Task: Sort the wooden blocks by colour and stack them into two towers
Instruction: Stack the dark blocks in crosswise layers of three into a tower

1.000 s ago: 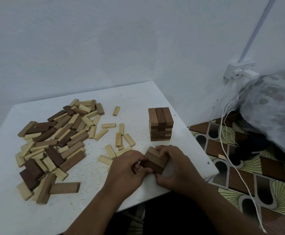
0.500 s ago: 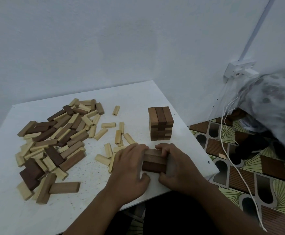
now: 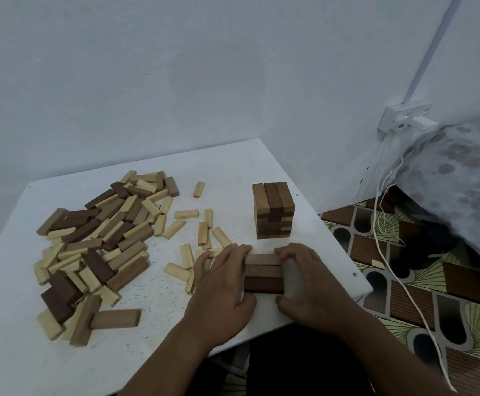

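Three dark blocks are lying side by side on the white table, and we're seeing the left hand and right hand squeezing them from either end, fingers curled round the row. Just behind, the brown tower is standing (the mixed pile is sprawling well off to the left).

Matt, smooth dark brown wooden blocks and pale yellow wooden blocks (faint grain showing) lie on a white, matt, speckled flat desk, beside a glossy patterned floor.
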The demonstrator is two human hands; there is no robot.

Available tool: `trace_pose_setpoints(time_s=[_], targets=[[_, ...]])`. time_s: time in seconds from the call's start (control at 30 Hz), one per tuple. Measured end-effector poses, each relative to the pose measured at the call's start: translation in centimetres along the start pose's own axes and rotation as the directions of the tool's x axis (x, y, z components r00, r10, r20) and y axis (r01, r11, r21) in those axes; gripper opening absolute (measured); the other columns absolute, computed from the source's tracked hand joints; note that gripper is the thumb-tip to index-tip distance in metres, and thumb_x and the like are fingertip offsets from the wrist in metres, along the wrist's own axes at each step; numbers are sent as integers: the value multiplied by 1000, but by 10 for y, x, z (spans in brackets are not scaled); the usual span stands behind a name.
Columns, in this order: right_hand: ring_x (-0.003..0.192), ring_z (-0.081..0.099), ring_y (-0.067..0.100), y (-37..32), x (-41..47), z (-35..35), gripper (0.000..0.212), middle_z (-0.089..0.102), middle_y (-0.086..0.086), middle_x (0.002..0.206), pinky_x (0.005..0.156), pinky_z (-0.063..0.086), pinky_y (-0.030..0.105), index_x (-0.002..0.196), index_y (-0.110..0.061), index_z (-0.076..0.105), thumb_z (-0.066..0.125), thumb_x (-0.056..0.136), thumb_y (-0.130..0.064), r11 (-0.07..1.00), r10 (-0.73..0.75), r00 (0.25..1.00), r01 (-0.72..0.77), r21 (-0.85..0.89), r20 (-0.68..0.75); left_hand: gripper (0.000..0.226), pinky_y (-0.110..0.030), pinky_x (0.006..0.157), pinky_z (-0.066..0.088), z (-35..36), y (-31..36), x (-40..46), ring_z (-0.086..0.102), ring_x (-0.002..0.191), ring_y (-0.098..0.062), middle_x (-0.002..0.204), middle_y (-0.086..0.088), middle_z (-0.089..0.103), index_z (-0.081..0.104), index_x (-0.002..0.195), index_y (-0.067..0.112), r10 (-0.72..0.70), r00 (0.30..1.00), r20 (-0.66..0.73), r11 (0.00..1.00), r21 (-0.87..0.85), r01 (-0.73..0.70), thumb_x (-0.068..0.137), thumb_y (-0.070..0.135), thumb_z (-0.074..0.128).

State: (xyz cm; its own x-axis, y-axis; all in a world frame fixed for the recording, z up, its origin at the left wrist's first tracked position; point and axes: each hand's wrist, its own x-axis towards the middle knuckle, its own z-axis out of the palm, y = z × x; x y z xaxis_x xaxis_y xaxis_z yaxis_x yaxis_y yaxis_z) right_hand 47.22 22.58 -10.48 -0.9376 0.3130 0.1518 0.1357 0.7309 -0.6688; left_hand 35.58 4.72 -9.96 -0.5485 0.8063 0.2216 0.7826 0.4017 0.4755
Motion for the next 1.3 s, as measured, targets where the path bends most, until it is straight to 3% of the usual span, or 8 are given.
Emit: trace_pose_setpoints(time_s=[0.27, 0.4, 0.6, 0.87, 0.93, 1.1, 1.2, 1.3], targets=[[109, 39, -23, -1, -4, 3, 57, 38, -41, 115, 81, 33, -6, 115, -45, 36, 75, 74, -37, 995, 89, 996, -89, 46, -16, 67, -36, 120, -5, -1, 1, -1, 30, 133, 8, 139, 20, 44, 30, 140, 35, -24, 999, -21, 997, -69, 22, 79, 28, 54], [113, 39, -24, 0, -3, 2, 52, 39, -42, 120, 86, 32, -5, 112, -45, 39, 75, 77, -31, 993, 94, 996, -95, 68, 3, 67, -35, 120, -5, 0, 0, -2, 30, 136, 6, 140, 18, 45, 27, 141, 36, -33, 999, -36, 996, -83, 30, 81, 29, 57], [117, 39, -23, 1, -4, 0, 58, 35, -50, 122, 96, 35, 1, 120, -44, 33, 73, 82, -24, 988, 103, 994, -106, 110, 28, 64, -37, 120, -6, 0, -2, -2, 20, 130, 26, 137, 25, 46, 27, 140, 35, -55, 998, -34, 988, -150, 50, 87, 31, 63], [116, 22, -36, -9, -1, -20, 64, 23, -61, 112, 89, 22, -11, 142, -16, 40, 73, 87, -16, 983, 84, 996, -88, 162, 28, 57, -41, 118, -8, -14, 8, 0, 16, 134, 26, 133, 36, 41, 36, 123, 35, -135, 988, -74, 921, -377, 98, 86, 11, 71], [116, 25, -35, -17, -3, -22, 64, 25, -55, 118, 88, 22, -11, 143, -17, 41, 72, 88, -16, 984, 69, 997, -65, 163, -24, 60, -42, 120, -4, -17, 10, 2, 10, 134, 27, 126, 42, 50, 34, 123, 37, -182, 982, -52, 878, -458, 139, 85, 8, 71], [125, 19, -30, -35, -2, -26, 63, 19, -35, 141, 95, 18, -9, 147, -21, 40, 68, 91, -17, 989, -20, 978, 50, 141, -207, 65, -57, 118, 16, -26, 16, 12, 16, 148, -8, 137, 30, 53, 29, 128, 50, -275, 959, -60, 743, -647, 172, 80, 27, 67], [140, 11, -18, -42, 6, -36, 59, 11, -31, 155, 107, 12, -2, 147, -14, 41, 63, 92, -20, 983, -110, 946, 150, 109, -304, 59, -54, 118, 18, -36, 26, 23, 21, 147, -4, 138, 27, 54, 31, 123, 50, -236, 965, -114, 710, -699, 91, 79, 34, 67], [144, 22, -6, -45, 19, -49, 61, 5, -25, 160, 111, 19, 5, 148, -12, 38, 60, 92, -18, 973, -161, 938, 202, 107, -307, 56, -44, 118, 20, -44, 32, 39, 21, 144, 4, 136, 29, 54, 30, 118, 50, -219, 963, -154, 719, -693, 53, 80, 33, 67]])
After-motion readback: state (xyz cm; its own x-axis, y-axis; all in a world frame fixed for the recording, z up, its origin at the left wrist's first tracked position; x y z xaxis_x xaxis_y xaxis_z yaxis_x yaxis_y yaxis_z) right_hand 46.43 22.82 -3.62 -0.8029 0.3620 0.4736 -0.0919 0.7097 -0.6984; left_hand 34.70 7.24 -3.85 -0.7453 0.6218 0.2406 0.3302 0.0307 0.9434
